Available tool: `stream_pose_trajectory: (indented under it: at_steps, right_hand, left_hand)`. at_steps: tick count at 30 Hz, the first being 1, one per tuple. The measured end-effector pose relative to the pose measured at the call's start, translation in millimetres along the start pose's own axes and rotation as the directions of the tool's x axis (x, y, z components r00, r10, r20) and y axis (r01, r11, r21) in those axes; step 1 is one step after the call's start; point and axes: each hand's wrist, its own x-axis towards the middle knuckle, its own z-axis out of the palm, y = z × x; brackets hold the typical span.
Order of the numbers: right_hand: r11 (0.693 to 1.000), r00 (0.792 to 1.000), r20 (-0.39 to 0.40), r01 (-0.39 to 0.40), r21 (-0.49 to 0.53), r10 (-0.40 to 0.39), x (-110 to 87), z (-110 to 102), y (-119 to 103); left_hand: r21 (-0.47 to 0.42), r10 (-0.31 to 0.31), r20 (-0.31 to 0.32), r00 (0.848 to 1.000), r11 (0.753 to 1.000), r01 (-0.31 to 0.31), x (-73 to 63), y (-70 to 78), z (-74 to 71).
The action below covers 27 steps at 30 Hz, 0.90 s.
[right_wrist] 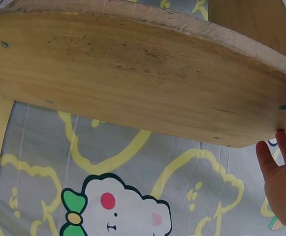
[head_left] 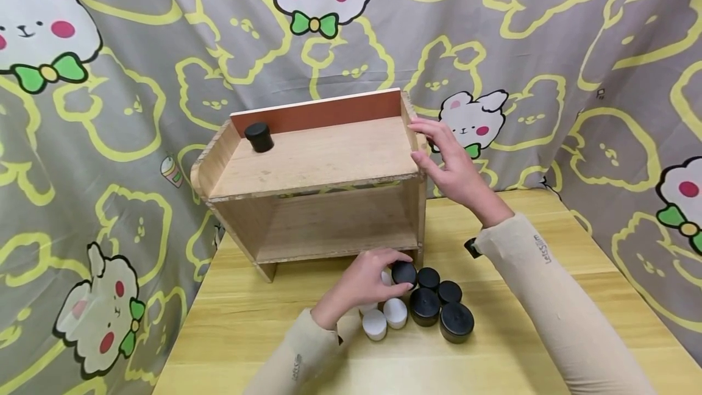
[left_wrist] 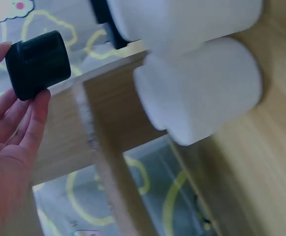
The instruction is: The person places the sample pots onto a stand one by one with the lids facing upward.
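Note:
In the head view my left hand (head_left: 364, 279) is low in front of a wooden shelf unit (head_left: 323, 151). Its thumb and fingers pinch a black round jar (left_wrist: 38, 65) by the sides, seen in the left wrist view. White jars (head_left: 395, 313) cluster beside that hand, partly hidden by it. Several other black jars (head_left: 457, 322) stand just to the right. My right hand (head_left: 452, 166) touches the unit's right side panel (right_wrist: 133, 73) with extended fingertips, nothing held. One black jar (head_left: 259, 137) stands on the upper board at its left end.
The unit stands on a wooden table (head_left: 515, 346), with a lower board (head_left: 340, 224) beneath the upper one. A grey patterned curtain (head_left: 362, 53) hangs close behind and along both sides.

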Motion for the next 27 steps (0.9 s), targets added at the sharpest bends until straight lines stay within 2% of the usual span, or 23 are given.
stream_pose_trajectory:
  at_steps: [5, 8, 12, 23, 27]
  right_hand:
    - [1.0, 1.0, -0.007, 0.001, 0.013, -0.001, 1.5, -0.1, -0.1]
    - [1.0, 1.0, -0.003, 0.001, 0.008, -0.001, 1.9, -0.1, -0.1]
    - [1.0, 1.0, 0.004, 0.002, 0.004, -0.002, 1.8, 0.6, 0.3]
    - [1.0, 1.0, -0.005, 0.004, 0.015, -0.004, 0.0, 1.2, 1.5]
    - [1.0, 1.0, -0.005, 0.002, 0.01, -0.002, -0.2, 1.4, 1.3]
  left_hand:
    - [0.015, 0.06, -0.072, 0.996, 0.998, -0.059, 2.6, 8.7, -16.8]
    - [0.028, 0.098, -0.129, 0.987, 0.995, -0.095, 4.2, 12.5, -26.8]
    - [0.041, 0.13, -0.172, 0.976, 0.991, -0.125, 6.1, 18.6, -44.6]
    - [0.035, 0.185, -0.264, 0.947, 0.983, -0.183, 10.9, 36.1, -97.4]
    - [0.036, 0.183, -0.299, 0.937, 0.983, -0.18, 11.8, 38.2, -112.9]
